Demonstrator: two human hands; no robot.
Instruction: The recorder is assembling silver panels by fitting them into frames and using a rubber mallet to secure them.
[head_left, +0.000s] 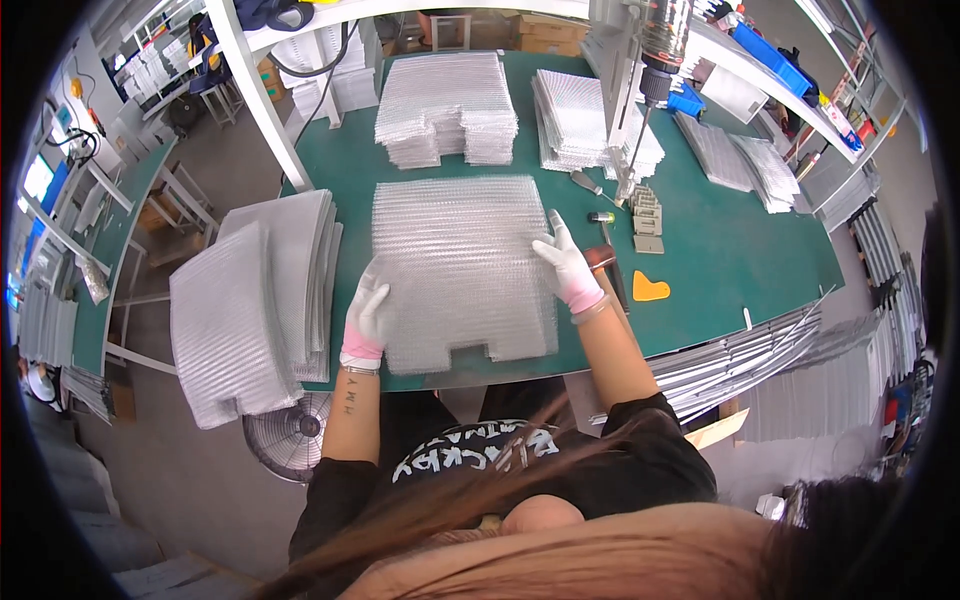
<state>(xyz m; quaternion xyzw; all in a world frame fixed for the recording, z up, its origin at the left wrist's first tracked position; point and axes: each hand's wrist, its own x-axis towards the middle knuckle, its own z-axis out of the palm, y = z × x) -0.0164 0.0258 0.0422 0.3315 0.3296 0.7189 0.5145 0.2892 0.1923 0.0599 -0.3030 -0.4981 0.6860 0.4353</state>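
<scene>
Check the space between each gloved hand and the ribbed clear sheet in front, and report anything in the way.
Nothing visible stands between them: the left hand is at the left edge of the sheet, the right hand at its right edge. The brown-headed tool lies right of the right hand, outside that space.

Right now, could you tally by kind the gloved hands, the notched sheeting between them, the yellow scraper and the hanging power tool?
Gloved hands: 2, the left hand and the right hand
Notched sheeting: 1, though whether single or layered I cannot tell
Yellow scraper: 1
Hanging power tool: 1
Total: 5
</scene>
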